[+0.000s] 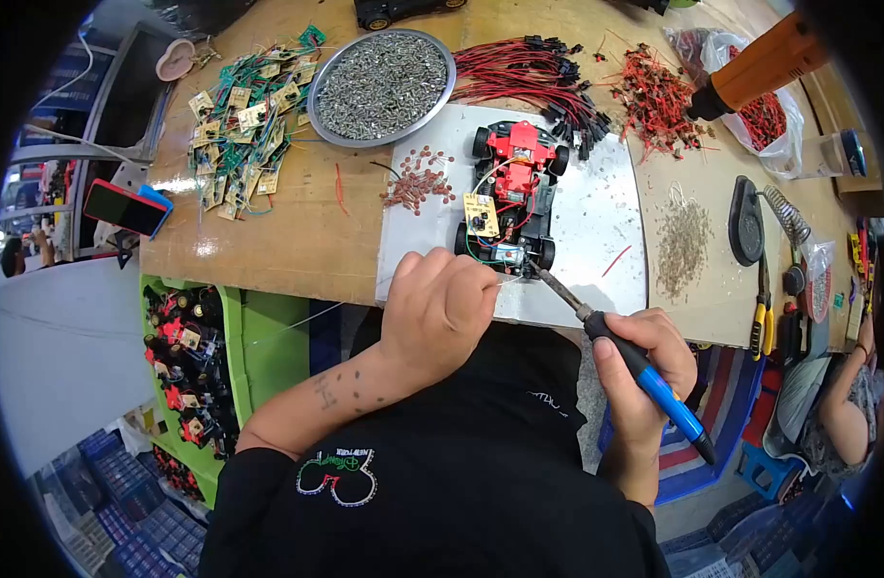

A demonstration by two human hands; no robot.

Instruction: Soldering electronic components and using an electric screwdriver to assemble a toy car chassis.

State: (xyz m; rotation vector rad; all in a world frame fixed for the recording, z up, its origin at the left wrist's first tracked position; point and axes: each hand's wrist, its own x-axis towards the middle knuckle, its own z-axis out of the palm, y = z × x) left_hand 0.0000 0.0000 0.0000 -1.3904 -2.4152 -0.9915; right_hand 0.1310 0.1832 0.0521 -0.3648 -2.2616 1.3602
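Black shirt point(442, 501); left fingers point(428, 279) pinch wire point(294, 326), right fingers point(644, 332) soldering iron point(669, 397); tray point(365, 144) beyond chassis point(516, 178).

Glossy plastic chassis point(512, 183), shiny metal dish point(451, 82)

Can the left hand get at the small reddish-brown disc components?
Probably yes: only bare white board separates the left hand from those disc components, though that hand seemingly holds thin silvery wire.

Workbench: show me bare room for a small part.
The workbench's bare wood in front of the circuit boards, left of the white board. Right of the toy car chassis, that board is specked but has room beyond a red wire scrap. Crowded: the far side, with metal tray and red cables.
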